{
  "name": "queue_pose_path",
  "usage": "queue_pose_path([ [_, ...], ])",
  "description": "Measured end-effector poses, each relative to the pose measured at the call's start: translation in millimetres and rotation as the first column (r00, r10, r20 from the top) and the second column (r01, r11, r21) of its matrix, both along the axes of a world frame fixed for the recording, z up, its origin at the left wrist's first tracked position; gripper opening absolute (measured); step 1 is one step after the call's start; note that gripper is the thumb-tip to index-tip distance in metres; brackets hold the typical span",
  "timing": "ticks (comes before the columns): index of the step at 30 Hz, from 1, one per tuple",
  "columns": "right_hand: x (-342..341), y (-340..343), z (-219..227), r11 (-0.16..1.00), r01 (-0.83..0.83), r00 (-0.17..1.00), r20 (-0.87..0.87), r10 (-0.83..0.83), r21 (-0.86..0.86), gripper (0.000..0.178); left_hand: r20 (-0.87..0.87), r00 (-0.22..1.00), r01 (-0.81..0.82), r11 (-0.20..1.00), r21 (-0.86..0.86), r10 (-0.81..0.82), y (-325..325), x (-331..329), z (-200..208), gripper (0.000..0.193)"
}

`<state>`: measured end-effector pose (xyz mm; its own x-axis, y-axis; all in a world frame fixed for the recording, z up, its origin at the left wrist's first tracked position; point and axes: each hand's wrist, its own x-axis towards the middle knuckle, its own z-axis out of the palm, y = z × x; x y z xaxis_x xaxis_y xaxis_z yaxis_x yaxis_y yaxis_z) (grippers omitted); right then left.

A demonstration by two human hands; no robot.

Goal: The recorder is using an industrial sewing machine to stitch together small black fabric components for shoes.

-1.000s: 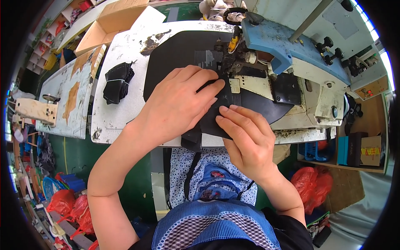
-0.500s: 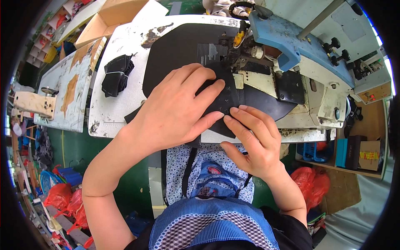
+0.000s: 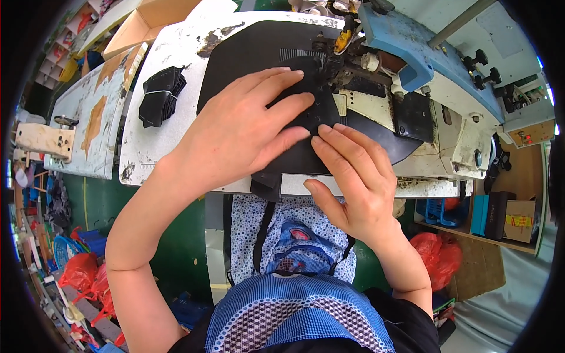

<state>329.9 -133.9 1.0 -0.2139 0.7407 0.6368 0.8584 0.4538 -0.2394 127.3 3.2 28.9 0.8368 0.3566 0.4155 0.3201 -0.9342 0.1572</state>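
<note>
A dark, flexible black piece (image 3: pixel 321 109), maybe leather or fabric, lies on the smooth black plate of a sewing machine (image 3: pixel 406 53). Its far end reaches the machine's presser area (image 3: pixel 331 66), where the needle is hard to make out. My left hand (image 3: pixel 235 126) rests over the piece from the left, fingers spread and tips on it. Beside it, my right hand (image 3: pixel 362 182) lies with its fingers stretched and tips on the near right part; the thumb stands apart. A small black flap (image 3: pixel 266 186) hangs at the table's front edge below my left hand.
A banded stack of black cut pieces (image 3: pixel 161 97) lies on the white table (image 3: pixel 138 138) at left. Farther left is another worn table (image 3: pixel 88 117). An open cardboard box (image 3: pixel 150 26) sits behind. At right, a shelf holds a blue basket (image 3: pixel 438 213) and boxes.
Both hands have slid slightly away from me, toward the machine, along with the black piece. A strip that stuck out left of my left wrist no longer shows. The view has shifted a little.
</note>
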Motion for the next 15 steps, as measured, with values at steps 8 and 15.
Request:
queue_pose_path([
  [8, -6.7, 7.1, -0.6, 0.999, 0.037, 0.999, 0.017, -0.037, 0.000, 0.053, 0.011, 0.997, 0.077, 0.997, -0.032, -0.076, 19.1, 3.3, 1.0, 0.040],
  [15, -16.4, 14.3, 1.6, 0.998, 0.065, 0.998, 0.016, -0.065, 0.002, 0.054, 0.037, 0.987, 0.154, 0.988, -0.029, -0.153, 37.4, 3.5, 4.7, 0.027],
])
